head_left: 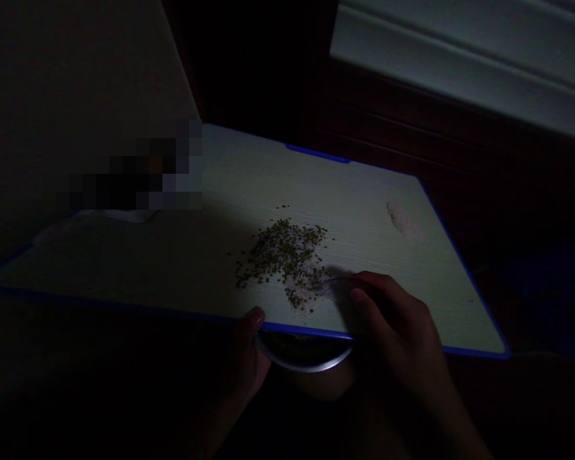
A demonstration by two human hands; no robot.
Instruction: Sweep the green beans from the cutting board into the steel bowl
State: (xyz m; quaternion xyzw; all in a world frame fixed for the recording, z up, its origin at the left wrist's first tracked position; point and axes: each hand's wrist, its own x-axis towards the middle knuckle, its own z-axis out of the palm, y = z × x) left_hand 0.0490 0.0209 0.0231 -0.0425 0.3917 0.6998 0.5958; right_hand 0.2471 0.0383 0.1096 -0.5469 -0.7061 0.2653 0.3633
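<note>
A pale table top with a blue rim [172,313] fills the dim view. A pile of small green grains mixed with whitish ones [285,255] lies near its front edge. My left hand [246,358] grips a round metal bowl [306,358] held just under the table's front edge, thumb on the rim. My right hand [397,319] rests on the table beside the pile, fingers curled round a small clear object [338,287] that I cannot name. The bowl's inside is mostly hidden by the table edge.
A small whitish smear of grains [402,218] lies at the table's right. A white object [124,216] sits at the back left by a blurred patch. A pale ledge [460,64] runs across the upper right. Everything around is very dark.
</note>
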